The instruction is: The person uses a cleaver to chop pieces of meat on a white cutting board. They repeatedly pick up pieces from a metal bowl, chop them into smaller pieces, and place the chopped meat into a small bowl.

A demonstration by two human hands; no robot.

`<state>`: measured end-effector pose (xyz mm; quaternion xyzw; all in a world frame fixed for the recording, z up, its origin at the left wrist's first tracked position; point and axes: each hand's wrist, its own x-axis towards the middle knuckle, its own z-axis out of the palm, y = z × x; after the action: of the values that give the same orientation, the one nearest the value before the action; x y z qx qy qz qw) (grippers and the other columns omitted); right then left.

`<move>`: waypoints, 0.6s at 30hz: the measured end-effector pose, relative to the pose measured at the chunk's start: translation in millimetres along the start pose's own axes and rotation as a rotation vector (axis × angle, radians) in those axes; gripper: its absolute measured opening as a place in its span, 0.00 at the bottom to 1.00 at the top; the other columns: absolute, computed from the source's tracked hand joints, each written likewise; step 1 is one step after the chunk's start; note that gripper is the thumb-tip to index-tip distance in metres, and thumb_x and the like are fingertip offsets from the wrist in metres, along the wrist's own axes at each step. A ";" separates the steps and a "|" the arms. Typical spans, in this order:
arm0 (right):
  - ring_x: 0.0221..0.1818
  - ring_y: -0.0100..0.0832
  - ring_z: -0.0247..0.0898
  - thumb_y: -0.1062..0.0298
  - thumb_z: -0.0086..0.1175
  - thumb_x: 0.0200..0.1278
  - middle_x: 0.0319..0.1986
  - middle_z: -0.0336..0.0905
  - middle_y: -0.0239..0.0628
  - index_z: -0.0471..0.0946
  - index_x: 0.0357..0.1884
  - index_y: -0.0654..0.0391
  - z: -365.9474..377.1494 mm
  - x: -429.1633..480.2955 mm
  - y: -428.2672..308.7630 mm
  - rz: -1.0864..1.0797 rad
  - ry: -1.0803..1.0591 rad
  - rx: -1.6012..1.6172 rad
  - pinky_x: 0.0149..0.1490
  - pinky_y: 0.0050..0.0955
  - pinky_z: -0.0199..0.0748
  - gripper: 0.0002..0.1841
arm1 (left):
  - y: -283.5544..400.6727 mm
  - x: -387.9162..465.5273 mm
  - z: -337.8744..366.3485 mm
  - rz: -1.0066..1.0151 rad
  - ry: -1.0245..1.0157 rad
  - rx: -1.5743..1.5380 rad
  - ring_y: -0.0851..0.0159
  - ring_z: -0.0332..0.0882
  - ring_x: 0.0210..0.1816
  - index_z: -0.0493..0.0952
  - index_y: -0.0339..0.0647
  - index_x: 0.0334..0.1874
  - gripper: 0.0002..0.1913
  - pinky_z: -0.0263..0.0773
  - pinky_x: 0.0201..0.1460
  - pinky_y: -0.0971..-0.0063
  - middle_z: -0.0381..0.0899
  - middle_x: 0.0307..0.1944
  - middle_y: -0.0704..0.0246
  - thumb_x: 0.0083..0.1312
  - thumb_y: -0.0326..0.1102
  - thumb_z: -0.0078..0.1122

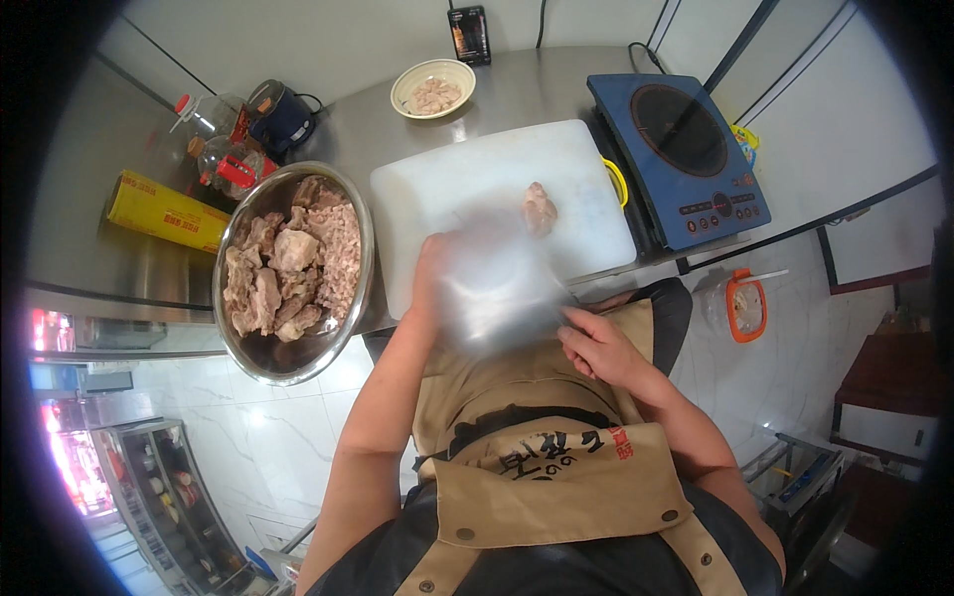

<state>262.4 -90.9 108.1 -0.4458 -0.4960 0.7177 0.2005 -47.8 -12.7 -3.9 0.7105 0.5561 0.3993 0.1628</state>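
Note:
A piece of pale meat (539, 210) lies on the right part of a white cutting board (477, 167). In front of it is a blurred, shiny metal bowl or pan (499, 287), tilted between my hands; its exact kind is unclear. My left hand (432, 272) is at its left edge, fingers partly hidden behind it. At its lower right edge, my right hand (598, 343) grips the rim between thumb and fingers. To the left, a large steel bowl (367, 246) holds chunks of meat (296, 249) and diced meat (339, 246).
A small bowl (397, 93) with meat pieces stands behind the board, near a phone (469, 35). An induction cooker (693, 160) is at the right, a yellow box (168, 210) at the left. Bottles (223, 160) stand by a dark blue appliance (279, 115).

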 end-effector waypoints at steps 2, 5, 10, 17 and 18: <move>0.19 0.16 0.63 0.62 0.49 0.81 0.24 0.69 0.25 0.68 0.74 0.58 0.1 0.1 0.7 0.003 0.010 0.014 0.23 0.19 0.62 0.25 | -1.0 -1.1 1.3 0.055 0.011 0.040 0.48 0.77 0.57 0.84 0.36 0.47 0.16 0.74 0.61 0.59 0.84 0.53 0.56 0.57 0.31 0.73; 0.19 0.15 0.63 0.62 0.50 0.80 0.24 0.70 0.25 0.69 0.73 0.59 0.8 0.5 0.9 0.015 0.046 0.021 0.23 0.19 0.62 0.24 | -2.7 -2.6 5.4 0.019 0.050 0.001 0.49 0.77 0.56 0.84 0.36 0.47 0.15 0.74 0.60 0.59 0.84 0.51 0.57 0.57 0.30 0.73; 0.22 0.18 0.68 0.62 0.52 0.78 0.26 0.73 0.29 0.70 0.72 0.60 0.7 2.7 -2.5 -0.024 0.019 -0.092 0.27 0.22 0.67 0.25 | -6.6 -3.5 10.6 -0.072 0.058 -0.100 0.49 0.78 0.54 0.83 0.36 0.45 0.13 0.74 0.58 0.59 0.84 0.48 0.59 0.58 0.30 0.73; 0.36 0.37 0.81 0.63 0.55 0.74 0.34 0.81 0.50 0.71 0.69 0.63 7.0 -1.1 -3.4 -0.368 0.103 -0.480 0.46 0.36 0.77 0.25 | -3.3 -7.2 10.1 -0.119 0.055 -0.077 0.49 0.78 0.52 0.85 0.42 0.45 0.14 0.74 0.57 0.58 0.84 0.46 0.60 0.55 0.24 0.69; 0.37 0.38 0.82 0.62 0.55 0.74 0.35 0.82 0.51 0.71 0.69 0.63 8.2 -2.1 -2.9 -0.351 0.110 -0.473 0.46 0.36 0.77 0.25 | -3.5 -7.0 10.3 -0.123 0.077 -0.127 0.49 0.78 0.52 0.85 0.43 0.45 0.14 0.74 0.57 0.58 0.84 0.46 0.61 0.55 0.24 0.69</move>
<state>256.2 -95.6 112.5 -0.4259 -0.7071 0.5115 0.2387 -42.8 -15.8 -15.4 0.6475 0.5779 0.4502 0.2101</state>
